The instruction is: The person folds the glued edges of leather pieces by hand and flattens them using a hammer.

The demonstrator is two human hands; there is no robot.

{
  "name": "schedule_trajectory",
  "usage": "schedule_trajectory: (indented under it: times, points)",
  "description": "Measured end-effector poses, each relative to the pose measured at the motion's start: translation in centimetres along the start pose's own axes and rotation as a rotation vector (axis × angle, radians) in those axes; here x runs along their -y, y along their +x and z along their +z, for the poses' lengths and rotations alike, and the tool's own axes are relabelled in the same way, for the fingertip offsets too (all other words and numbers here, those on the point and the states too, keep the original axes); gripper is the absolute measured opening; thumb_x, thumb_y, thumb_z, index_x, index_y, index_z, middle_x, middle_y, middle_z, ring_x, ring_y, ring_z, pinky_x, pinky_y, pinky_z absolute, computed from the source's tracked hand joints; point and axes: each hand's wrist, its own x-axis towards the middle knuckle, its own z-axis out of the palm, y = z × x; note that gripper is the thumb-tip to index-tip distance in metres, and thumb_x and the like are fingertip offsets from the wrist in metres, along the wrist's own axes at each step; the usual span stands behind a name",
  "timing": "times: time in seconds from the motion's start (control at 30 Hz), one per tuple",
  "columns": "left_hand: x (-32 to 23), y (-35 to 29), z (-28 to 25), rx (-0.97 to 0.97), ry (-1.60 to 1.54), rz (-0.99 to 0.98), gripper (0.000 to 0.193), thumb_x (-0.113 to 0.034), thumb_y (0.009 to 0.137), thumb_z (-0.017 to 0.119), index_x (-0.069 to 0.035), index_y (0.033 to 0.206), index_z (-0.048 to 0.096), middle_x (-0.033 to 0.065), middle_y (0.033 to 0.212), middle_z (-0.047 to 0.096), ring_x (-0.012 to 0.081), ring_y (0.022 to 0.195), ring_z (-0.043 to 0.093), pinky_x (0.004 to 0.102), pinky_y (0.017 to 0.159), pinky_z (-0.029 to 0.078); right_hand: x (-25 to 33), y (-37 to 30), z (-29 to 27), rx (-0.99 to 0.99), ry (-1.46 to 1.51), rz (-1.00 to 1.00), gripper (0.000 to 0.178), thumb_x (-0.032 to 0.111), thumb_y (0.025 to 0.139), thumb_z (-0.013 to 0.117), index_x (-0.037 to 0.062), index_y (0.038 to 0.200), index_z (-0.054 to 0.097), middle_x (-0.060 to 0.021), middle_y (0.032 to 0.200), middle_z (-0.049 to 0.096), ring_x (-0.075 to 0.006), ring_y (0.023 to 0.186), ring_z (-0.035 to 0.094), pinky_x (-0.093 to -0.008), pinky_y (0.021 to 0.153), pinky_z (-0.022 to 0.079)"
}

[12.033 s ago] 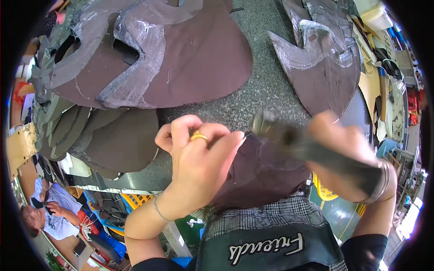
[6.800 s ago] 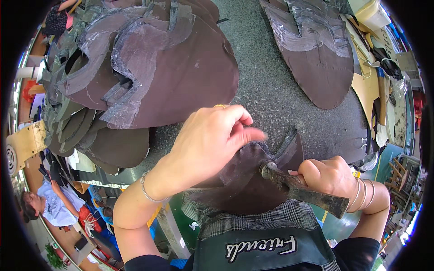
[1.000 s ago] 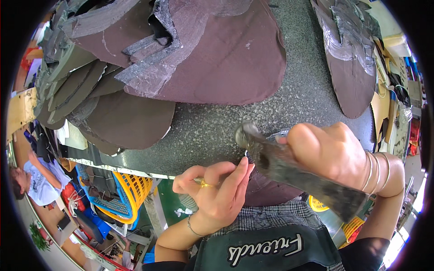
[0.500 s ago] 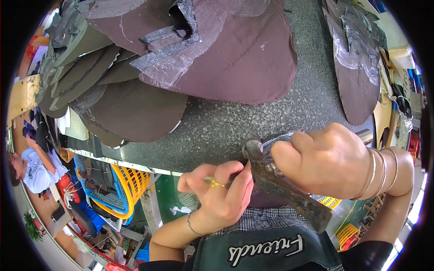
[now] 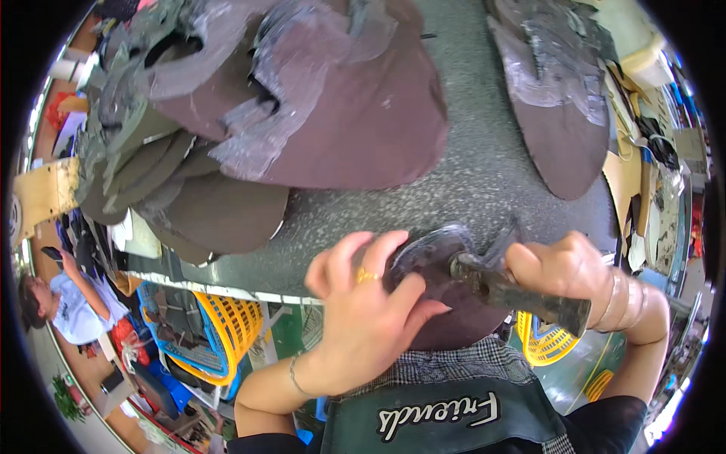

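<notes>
In my right hand, at the front right of the table, is a hammer with a dark, worn steel head. Its round face points left, over a dark brown leather-like piece with a curled grey edge. That piece hangs at the table's front edge, against my apron. My left hand, a yellow ring on one finger, is open at the piece's left side, fingers spread and slightly blurred. Whether its fingertips touch the piece I cannot tell.
A heap of similar brown pieces with grey-smeared edges covers the table's far left. Another stack lies at the right on the speckled dark tabletop. Yellow and blue baskets stand below at the left; a person sits beyond.
My left fingers have gone from a pinch to spread apart, uncovering more of the brown piece. The hammer has moved right and its head is more level. The whole view has shifted a little.
</notes>
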Motion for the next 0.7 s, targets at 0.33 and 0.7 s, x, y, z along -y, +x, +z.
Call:
schedule_trajectory:
  times: [0.33, 0.7]
  points:
    - [5.1, 15.2, -5.7, -0.500, 0.953, 0.113, 0.047, -0.002, 0.073, 0.072, -0.015, 0.117, 0.064, 0.0132, 0.131, 0.052, 0.0339, 0.119, 0.049, 0.0465, 0.099, 0.039, -3.5, -8.8, 0.1, -0.908, 0.282, 0.737, 0.022, 0.013, 0.086, 0.069, -0.0002, 0.102, 0.061, -0.0058, 0.078, 0.054, -0.0106, 0.071, 0.049, -0.0286, 0.066, 0.044]
    - [-8.8, 17.4, 11.3, -0.075, 0.506, 0.710, 0.065, -0.020, 0.083, 0.066, 0.011, 0.134, 0.042, 0.0284, 0.126, 0.055, 0.0443, 0.114, 0.057, 0.0564, 0.094, 0.047, -21.8, -1.3, -5.3, -1.025, -0.234, 0.446, 0.033, 0.022, 0.088, 0.063, -0.0060, 0.104, 0.057, -0.0278, 0.093, 0.063, -0.0446, 0.089, 0.061, -0.0454, 0.079, 0.050]
